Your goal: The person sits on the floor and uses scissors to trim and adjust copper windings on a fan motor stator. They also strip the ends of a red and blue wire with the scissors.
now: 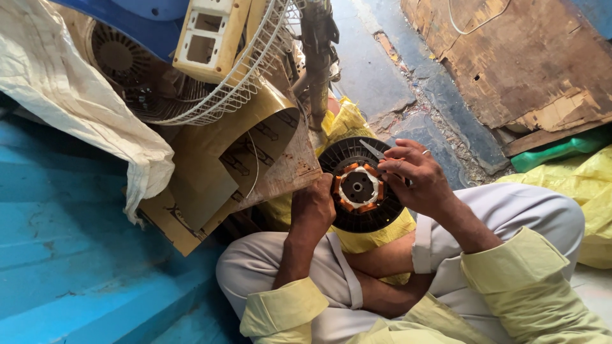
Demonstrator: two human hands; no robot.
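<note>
A round black fan motor stator with orange copper windings around a white centre rests above my lap. My left hand grips its left edge from the side. My right hand sits over its upper right part and pinches a thin grey metal tool whose tip points up and left over the windings. Both sleeves are pale yellow, and my crossed legs in light grey trousers lie below.
A yellow plastic bag lies under the stator. A white wire fan guard, a cream switch box and a rusty pole stand at the back. Brown sheet and a white sack are left; worn board is right.
</note>
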